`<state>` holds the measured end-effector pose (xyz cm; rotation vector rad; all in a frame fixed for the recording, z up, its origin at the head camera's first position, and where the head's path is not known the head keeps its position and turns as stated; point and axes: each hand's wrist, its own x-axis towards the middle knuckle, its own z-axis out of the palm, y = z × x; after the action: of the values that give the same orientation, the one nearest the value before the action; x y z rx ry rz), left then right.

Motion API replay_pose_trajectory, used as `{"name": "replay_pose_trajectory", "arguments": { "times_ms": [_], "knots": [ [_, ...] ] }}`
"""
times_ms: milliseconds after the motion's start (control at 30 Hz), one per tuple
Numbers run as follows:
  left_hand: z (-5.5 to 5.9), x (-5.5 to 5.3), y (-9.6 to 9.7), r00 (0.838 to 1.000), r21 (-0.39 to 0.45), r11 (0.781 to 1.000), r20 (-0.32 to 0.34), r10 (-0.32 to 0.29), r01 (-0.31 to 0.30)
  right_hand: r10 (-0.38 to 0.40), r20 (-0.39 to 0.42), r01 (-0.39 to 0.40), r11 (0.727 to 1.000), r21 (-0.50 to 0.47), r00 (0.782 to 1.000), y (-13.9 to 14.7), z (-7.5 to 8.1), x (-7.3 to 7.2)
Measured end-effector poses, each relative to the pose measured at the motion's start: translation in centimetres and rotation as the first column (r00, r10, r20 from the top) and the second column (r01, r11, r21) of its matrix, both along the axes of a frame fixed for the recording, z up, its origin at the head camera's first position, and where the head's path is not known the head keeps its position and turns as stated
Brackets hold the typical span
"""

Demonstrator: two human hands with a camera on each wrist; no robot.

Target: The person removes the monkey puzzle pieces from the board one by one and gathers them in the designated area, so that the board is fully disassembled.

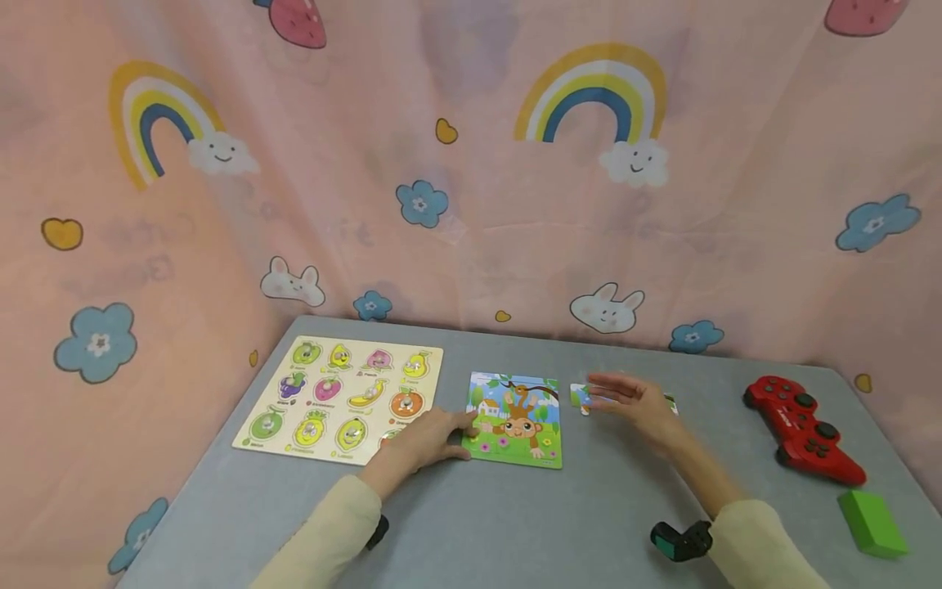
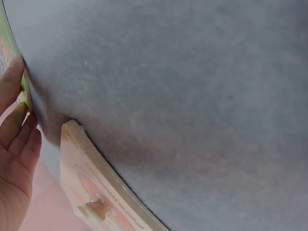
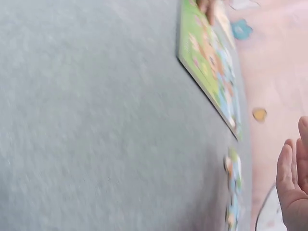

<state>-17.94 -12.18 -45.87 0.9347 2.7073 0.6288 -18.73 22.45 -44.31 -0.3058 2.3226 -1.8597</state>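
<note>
A square monkey picture puzzle [image 1: 518,421] lies on the table. My left hand [image 1: 430,438] rests at its left side, with fingertips on the edge; in the left wrist view the thumb [image 2: 13,79] and fingers touch the board's rim a little apart from each other. My right hand [image 1: 636,405] is held over some small puzzle pieces [image 1: 577,395] to the right of the puzzle, its fingers extended. In the right wrist view that hand [image 3: 293,183] shows nothing between its fingers, and loose pieces [image 3: 233,173] lie in a line near it.
A fruit knob puzzle board [image 1: 331,401] lies left of the monkey puzzle, partly behind my left arm. A red game controller [image 1: 805,429] and a green block [image 1: 873,523] sit at the right. A pink printed curtain [image 1: 471,180] stands behind the grey table [image 1: 537,532].
</note>
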Motion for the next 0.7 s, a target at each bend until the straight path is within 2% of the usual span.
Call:
{"name": "replay_pose_trajectory", "arguments": {
  "times_ms": [333,600,700],
  "knots": [
    [0.0,0.2,0.0,1.000,-0.011,1.000,0.009,-0.003,0.003,0.059,0.081,-0.055,0.997,-0.048,0.995,-4.4,-0.8,-0.3],
    [-0.1,0.0,0.0,1.000,-0.002,1.000,-0.023,-0.011,0.011,0.041,0.163,-0.027,0.996,-0.087,0.986,-9.9,-1.6,-1.1],
    [-0.2,0.1,0.0,1.000,0.001,1.000,-0.023,-0.012,0.012,0.055,0.154,-0.044,0.996,-0.076,0.987,-11.6,-2.1,-1.3]
  ]
}}
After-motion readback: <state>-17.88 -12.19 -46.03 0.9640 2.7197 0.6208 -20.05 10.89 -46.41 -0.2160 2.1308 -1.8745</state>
